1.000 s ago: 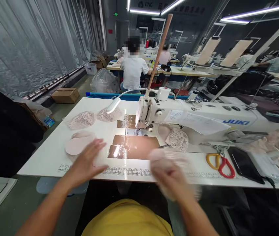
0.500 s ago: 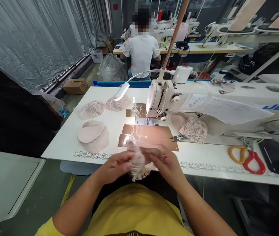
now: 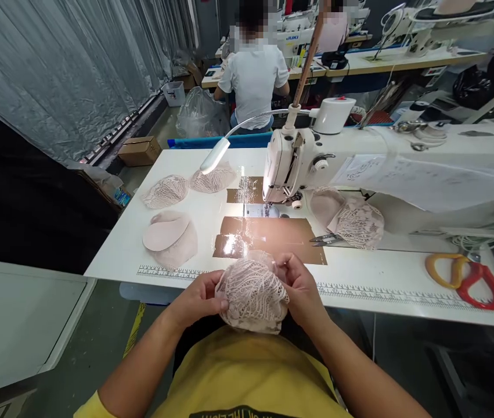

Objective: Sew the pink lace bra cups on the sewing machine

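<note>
I see left hand, right hand both gripping lace cup, one each side. Cup held above near edge of table, in front of sewing machine. Foam cups lie to left, scissors far right.

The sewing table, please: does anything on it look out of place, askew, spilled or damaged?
Nothing looks spilled or damaged. The one oddity is a paper sheet draped loosely over the sewing machine arm, hanging off its front. The left hand and right hand hold a lace cup at the table edge.
</note>
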A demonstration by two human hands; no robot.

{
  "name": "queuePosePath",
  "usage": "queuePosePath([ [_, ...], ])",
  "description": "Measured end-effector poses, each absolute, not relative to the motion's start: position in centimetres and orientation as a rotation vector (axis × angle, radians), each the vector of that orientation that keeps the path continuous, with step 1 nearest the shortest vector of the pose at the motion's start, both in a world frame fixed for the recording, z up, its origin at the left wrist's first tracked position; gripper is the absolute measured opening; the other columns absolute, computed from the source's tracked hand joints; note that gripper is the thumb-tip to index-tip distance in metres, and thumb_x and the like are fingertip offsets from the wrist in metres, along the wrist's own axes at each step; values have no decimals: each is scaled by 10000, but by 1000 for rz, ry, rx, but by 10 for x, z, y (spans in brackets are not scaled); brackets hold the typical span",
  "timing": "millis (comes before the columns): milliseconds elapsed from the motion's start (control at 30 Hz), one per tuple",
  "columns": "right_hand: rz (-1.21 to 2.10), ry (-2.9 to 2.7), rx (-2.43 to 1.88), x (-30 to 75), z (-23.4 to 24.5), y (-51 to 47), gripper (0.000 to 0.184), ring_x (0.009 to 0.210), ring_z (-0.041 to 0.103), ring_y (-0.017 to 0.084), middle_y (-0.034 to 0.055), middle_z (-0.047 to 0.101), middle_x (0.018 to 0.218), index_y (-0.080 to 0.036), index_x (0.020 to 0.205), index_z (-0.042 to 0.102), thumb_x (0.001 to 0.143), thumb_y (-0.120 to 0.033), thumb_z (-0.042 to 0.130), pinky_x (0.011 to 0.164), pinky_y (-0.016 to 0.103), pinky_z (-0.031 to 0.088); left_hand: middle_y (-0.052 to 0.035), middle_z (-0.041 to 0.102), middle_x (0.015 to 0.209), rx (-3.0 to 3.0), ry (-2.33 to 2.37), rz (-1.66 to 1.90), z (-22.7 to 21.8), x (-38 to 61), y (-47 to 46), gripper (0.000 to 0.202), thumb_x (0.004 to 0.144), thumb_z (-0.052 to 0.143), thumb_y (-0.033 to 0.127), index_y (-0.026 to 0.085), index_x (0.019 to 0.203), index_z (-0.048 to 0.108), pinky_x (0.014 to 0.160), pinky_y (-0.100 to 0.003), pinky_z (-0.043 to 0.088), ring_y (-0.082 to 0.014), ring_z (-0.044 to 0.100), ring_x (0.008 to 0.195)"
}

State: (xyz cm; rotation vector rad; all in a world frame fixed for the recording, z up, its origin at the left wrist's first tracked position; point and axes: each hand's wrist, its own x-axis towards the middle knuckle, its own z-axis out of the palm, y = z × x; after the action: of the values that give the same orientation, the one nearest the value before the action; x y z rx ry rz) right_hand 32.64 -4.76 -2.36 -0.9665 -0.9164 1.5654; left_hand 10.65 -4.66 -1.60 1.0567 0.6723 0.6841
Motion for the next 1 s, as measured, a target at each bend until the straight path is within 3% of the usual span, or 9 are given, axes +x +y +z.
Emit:
queuePosePath([
  [100,1482,-1014,-1024,330,-27,-46,304,548,422,102,-63,469,614,-255,996,584,755,-377,721,517,206,374,-60,693,895,1025,729,781,-18,109,-52,395,733,748,352,141,1058,671,755,-279,477,-202,634,831],
  [167,1464,-1120,-1033,334,-28,-45,253,599,464,123,-16,528,661,-220,863,635,848,-468,587,560,234,401,-61,698,908,996,761,832,-20,113,-55,330,764,727,336,147,1030,679,784,-300,481,-211,638,856],
  [233,1482,-1193,-1020,338,-27,-45,386,633,486,145,13,557,693,-207,757,638,895,-526,470,586,259,414,-73,705,919,930,800,877,-23,116,-58,297,815,675,364,148,1018,687,803,-320,487,-226,643,887],
  [433,1381,-1361,-1040,342,-16,-46,231,654,473,126,-17,532,703,-195,702,587,793,-389,672,614,238,396,-124,682,1083,963,946,938,-27,110,-56,527,915,408,576,139,992,693,924,-399,468,-282,606,1045],
  [533,1380,-1473,-1051,338,-8,-46,203,624,472,115,-24,543,682,-192,724,593,806,-365,660,585,228,386,-117,498,1377,1355,1013,1007,-11,103,-43,527,829,593,534,184,1223,576,1075,-411,348,-299,435,1279],
  [600,1384,-1574,-1039,333,-5,-46,166,617,491,116,-22,574,685,-196,761,607,809,-347,657,576,227,389,-104,435,1423,1601,1000,952,3,103,-34,712,686,769,451,221,1304,501,1105,-396,299,-304,374,1318],
  [700,1314,-1674,-1043,326,-1,-44,131,618,524,125,-15,619,696,-205,794,622,827,-331,635,576,236,399,-76,604,1113,1690,937,681,16,112,-25,525,698,764,387,187,1152,591,902,-315,441,-231,556,1018],
  [800,1162,-1700,-1079,325,1,-40,148,645,561,145,2,642,711,-211,757,633,847,-325,607,604,259,425,2,538,751,1628,909,561,15,123,-22,268,792,668,391,138,867,623,610,-219,399,-121,485,675],
  [1000,986,-1640,-1133,327,4,-30,145,705,621,171,32,678,752,-212,684,638,818,-266,636,637,286,476,3,505,734,1606,885,555,12,130,-16,281,809,650,399,125,864,622,588,-214,362,-114,450,666],
])
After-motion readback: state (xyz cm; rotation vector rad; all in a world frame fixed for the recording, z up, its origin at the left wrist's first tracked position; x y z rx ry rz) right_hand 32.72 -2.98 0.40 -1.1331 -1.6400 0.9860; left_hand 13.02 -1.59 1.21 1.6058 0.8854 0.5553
